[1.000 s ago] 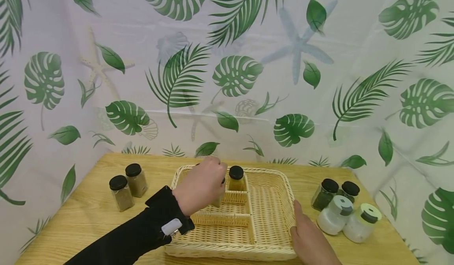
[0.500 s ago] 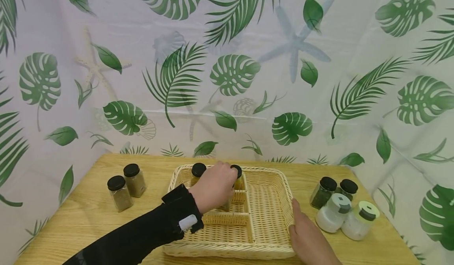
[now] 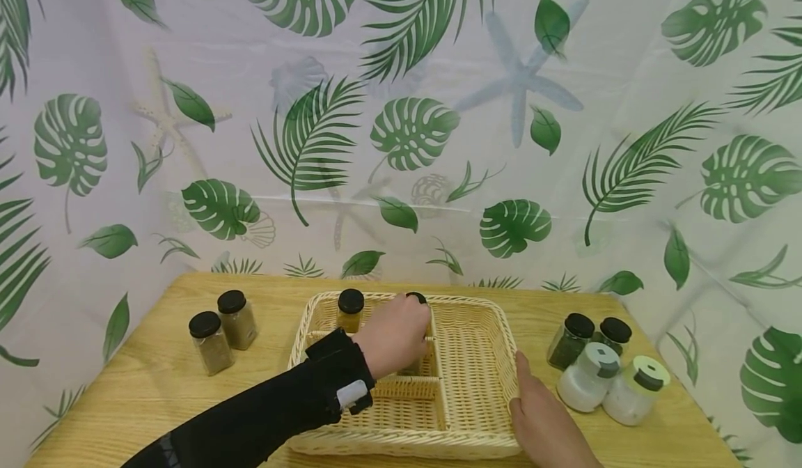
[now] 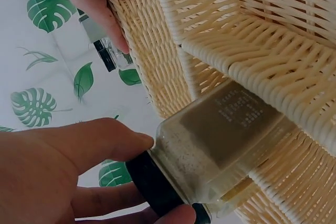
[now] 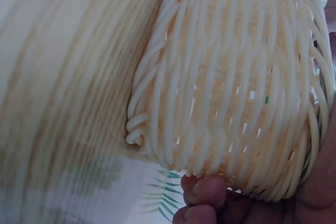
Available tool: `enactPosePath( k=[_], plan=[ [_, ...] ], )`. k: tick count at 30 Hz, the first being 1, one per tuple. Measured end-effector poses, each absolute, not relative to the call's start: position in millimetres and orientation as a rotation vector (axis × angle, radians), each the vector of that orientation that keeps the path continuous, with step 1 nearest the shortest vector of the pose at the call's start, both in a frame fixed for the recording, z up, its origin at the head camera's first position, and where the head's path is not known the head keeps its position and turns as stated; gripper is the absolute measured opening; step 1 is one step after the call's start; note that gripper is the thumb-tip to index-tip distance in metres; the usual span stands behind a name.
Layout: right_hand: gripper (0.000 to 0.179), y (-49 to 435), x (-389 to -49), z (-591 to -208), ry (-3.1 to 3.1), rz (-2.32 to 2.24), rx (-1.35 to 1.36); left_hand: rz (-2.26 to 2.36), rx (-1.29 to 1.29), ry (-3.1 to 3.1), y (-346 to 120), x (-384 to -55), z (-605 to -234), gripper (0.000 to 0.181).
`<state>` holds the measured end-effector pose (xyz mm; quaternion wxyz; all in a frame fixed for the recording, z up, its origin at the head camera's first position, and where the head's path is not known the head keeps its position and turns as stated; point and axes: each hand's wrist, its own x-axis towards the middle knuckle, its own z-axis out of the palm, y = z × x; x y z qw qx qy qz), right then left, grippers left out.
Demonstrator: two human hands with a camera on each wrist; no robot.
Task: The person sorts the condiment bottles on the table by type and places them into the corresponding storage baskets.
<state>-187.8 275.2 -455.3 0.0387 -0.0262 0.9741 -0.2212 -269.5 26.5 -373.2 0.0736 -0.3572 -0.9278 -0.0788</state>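
My left hand [image 3: 395, 336] pinches a spice jar by its black lid. In the left wrist view, this clear jar [image 4: 215, 135] of pale greyish powder is tilted, its base behind a woven divider of the wicker basket [image 4: 152, 40]. From the head view, the hand is over the basket's middle-row compartment and covers most of the jar. My right hand [image 3: 545, 412] grips the right side of the basket, and its fingertips [image 5: 202, 195] curl at the woven edge in the right wrist view.
A black-lidded jar [image 3: 350, 309] stands in the back compartment; another black lid [image 3: 416, 297] shows behind my left hand. Two powder jars [image 3: 213, 346] stand left on the wooden table [image 3: 144, 384]. Two dark jars [image 3: 570, 342] and two white-filled jars [image 3: 633, 398] stand right.
My left hand has moved right and slightly lower over the basket with the jar, uncovering the jar at the back left. The right hand keeps its place on the basket's side.
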Motion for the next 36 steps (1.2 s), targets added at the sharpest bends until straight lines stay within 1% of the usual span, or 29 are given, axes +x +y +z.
enactPosePath(
  k=[6,12,15,21,30,36],
  plan=[
    [0.068,275,-188,-455,2.979,-0.673,-0.069,-0.187,-1.106,-2.784,29,-271,-378,0.044],
    [0.068,274,-190,-455,2.946,-0.692,-0.026,-0.178,-1.118,-2.791,30,-274,-381,0.045],
    [0.069,274,-191,-455,2.938,-0.704,-0.022,-0.131,-1.118,-2.782,31,-274,-382,0.041],
    [0.069,274,-193,-456,2.937,-0.696,-0.026,-0.079,-1.079,-2.757,30,-270,-384,0.023],
    [0.069,271,-196,-456,2.924,-0.695,-0.012,-0.193,-1.028,-2.772,21,-264,-380,0.017],
    [0.070,272,-197,-455,2.919,-0.673,-0.001,-0.263,-0.964,-2.781,13,-259,-373,0.021]
  ],
)
